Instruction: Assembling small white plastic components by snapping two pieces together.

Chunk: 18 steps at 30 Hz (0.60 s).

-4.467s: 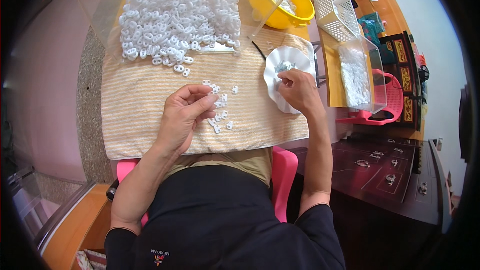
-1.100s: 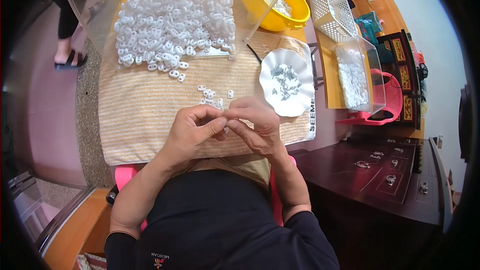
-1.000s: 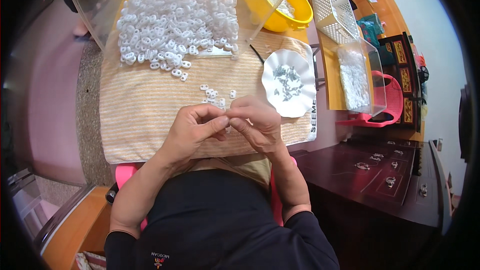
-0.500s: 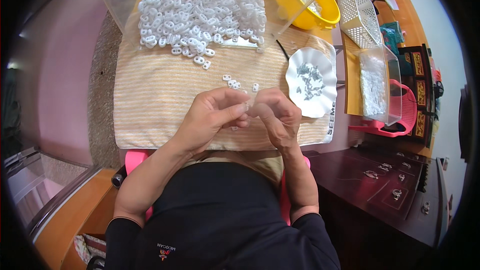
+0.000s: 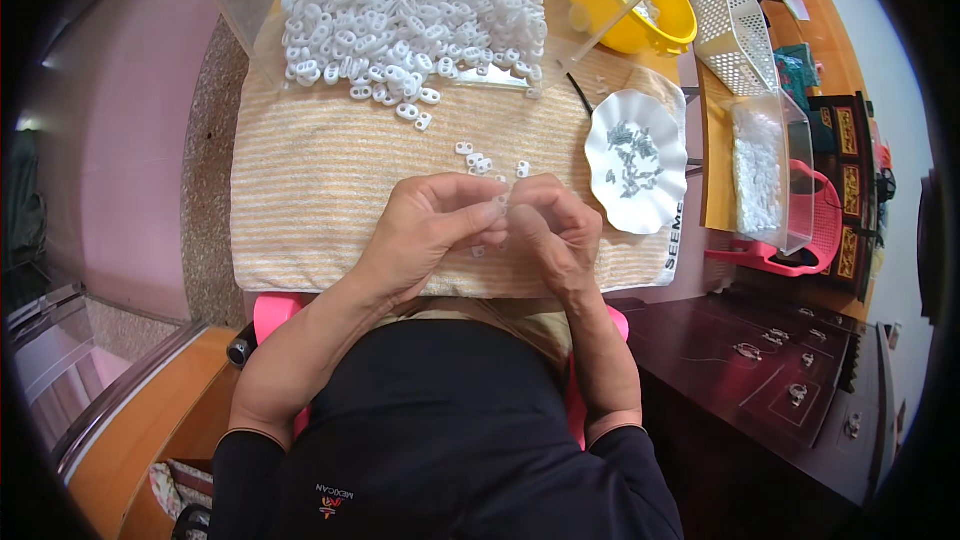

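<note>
While my two hands are close together above the near part of the striped towel [image 5: 320, 210], my left hand [image 5: 425, 225] pinches a small white piece [image 5: 502, 199] between thumb and forefinger, most of it covered by the fingertips. My right hand [image 5: 565, 235] is on the other side, its fingers bent toward that same piece, thumb and forefinger near it; they are blurred, and I cannot tell whether they touch it or have something of their own between them.

Just beyond my knuckles, a few loose white pieces [image 5: 479, 162] lie in a cluster on the towel, with a single one [image 5: 523, 170] a little to the right and another piece [image 5: 478, 251] partly showing below my left fingers. Farther off is a big heap of white two-holed pieces [image 5: 410, 20], its front edge spread onto the towel. To the right of my hands sits a white dish [image 5: 668, 205] with a wavy rim, little grey bits [image 5: 634, 155] scattered over its middle. A thin black stick [image 5: 580, 95] lies just beside it, and beyond stands a yellow tub [image 5: 682, 28] with pale pieces inside.
</note>
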Tool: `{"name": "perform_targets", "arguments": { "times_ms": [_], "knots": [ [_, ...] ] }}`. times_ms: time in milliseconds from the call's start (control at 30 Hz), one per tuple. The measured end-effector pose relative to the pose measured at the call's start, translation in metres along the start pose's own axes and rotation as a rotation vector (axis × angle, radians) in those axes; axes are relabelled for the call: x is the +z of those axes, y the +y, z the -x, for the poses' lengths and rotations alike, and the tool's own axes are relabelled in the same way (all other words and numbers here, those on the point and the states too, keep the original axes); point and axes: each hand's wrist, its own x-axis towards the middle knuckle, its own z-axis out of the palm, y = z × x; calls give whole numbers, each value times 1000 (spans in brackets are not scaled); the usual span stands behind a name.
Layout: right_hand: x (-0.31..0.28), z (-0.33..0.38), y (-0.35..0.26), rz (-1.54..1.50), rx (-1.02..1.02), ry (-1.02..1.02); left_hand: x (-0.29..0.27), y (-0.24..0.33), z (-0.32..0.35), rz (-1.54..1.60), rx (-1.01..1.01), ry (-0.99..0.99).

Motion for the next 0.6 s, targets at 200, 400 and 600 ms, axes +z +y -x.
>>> {"name": "perform_targets", "arguments": {
  "times_ms": [200, 400, 600],
  "knots": [
    [1, 0, 1, 3, 1, 23, 1, 1, 0, 0, 7, -1],
    [0, 1, 2, 26, 6, 26, -3, -2, -2, 18, -17, 7],
    [0, 1, 0, 13, 2, 33, -3, -3, -2, 26, -21, 12]
  ]
}}
